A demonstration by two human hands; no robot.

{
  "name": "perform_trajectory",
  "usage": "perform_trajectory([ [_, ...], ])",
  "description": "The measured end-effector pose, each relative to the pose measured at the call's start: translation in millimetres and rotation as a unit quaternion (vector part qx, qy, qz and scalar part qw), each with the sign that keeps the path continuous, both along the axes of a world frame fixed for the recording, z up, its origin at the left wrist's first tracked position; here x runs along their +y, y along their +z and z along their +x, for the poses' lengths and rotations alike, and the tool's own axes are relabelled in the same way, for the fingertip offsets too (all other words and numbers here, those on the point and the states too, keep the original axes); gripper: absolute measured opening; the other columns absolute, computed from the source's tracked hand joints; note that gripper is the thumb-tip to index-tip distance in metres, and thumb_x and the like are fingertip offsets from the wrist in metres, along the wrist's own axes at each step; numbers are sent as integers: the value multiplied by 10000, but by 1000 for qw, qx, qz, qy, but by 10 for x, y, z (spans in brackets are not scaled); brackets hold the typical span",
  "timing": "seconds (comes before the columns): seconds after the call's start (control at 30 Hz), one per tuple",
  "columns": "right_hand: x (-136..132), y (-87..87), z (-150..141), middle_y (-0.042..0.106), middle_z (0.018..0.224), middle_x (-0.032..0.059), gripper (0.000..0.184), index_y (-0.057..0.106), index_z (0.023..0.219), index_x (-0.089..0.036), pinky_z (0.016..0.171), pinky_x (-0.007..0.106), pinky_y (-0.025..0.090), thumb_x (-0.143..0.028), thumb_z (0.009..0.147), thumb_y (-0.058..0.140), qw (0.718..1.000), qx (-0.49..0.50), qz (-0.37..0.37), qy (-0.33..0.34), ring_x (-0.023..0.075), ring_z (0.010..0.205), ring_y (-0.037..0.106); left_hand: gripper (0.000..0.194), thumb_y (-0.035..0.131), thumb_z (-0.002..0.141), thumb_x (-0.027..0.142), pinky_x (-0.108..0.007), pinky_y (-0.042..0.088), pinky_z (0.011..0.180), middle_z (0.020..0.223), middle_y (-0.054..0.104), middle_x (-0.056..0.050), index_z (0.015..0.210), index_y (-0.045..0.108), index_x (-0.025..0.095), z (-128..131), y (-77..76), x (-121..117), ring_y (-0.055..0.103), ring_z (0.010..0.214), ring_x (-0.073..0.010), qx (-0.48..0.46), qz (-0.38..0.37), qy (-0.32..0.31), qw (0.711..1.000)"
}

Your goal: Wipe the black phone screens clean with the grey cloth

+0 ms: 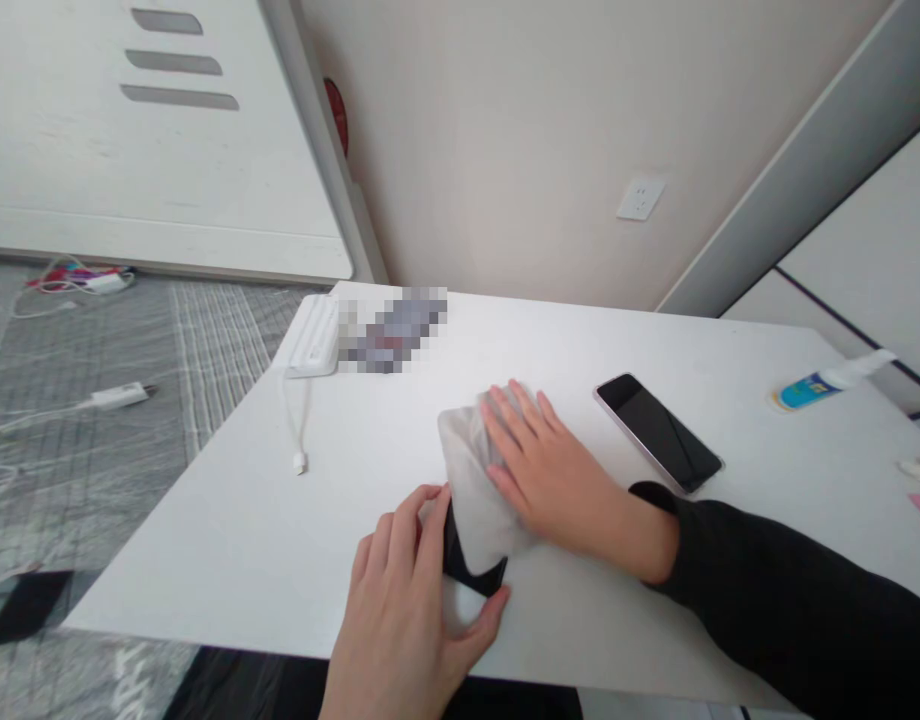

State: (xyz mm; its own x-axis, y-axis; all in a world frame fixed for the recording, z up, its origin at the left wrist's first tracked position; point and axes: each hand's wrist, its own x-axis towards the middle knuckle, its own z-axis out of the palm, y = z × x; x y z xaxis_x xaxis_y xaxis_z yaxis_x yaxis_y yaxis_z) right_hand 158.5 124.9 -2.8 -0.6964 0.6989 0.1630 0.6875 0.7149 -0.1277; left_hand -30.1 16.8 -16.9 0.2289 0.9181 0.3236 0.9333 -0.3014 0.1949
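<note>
A bottle (809, 390) with a white top sits toward the right of the white worktop (280, 560); the print on its blue label (803, 391) is too small to read, and its contents cannot be made out. Pale letters (134, 680) on the grey rug (92, 490) are also unclear. Near the worktop's front edge, a black flat device (491, 578) lies partly under a light grey cloth (471, 500). The left hand (400, 590) pinches the device's exposed end between fingers and thumb. The right hand (539, 465) lies flat on the cloth, fingers extended and slightly spread. A dark-screened smartphone (661, 430) lies just beyond the right wrist. At far left, a white cable (300, 430) trails from a white box (316, 335).
</note>
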Motion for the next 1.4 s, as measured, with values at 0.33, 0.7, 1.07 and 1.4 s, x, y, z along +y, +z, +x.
perform_trajectory([
  [0.33,76,-26,23,246,1665,281,673,295,1589,38,1250,663,233,-384,1076,400,998,-4,2,-57,436,1569,196,830,733,834,516,-482,546,899,1330,529,-171,1492,406,130,-24,-13,3,553,1137,-329,-3,0,-17,1000],
  [0.7,86,18,-21,198,1706,189,695,278,1623,-56,1269,632,223,-466,1076,399,997,-24,-26,-63,386,1587,170,989,657,899,510,-449,584,856,1120,622,-155,1621,161,50,31,-41,-19,614,1028,-308,-56,12,3,998],
  [1.07,53,26,-64,198,1713,157,728,293,1620,-75,1282,596,201,-532,1065,403,998,-20,-28,-49,354,1594,167,1043,604,934,559,-448,612,828,1108,652,-166,1637,28,48,51,-86,-31,666,1007,-312,-100,10,30,994],
  [1.4,-116,51,-147,174,1719,131,762,284,1618,-64,1284,624,183,-571,1057,372,999,-13,-51,4,341,1600,143,1000,554,960,585,-443,617,782,1125,661,-175,1647,22,90,87,-42,-17,672,971,-312,-101,16,41,994],
])
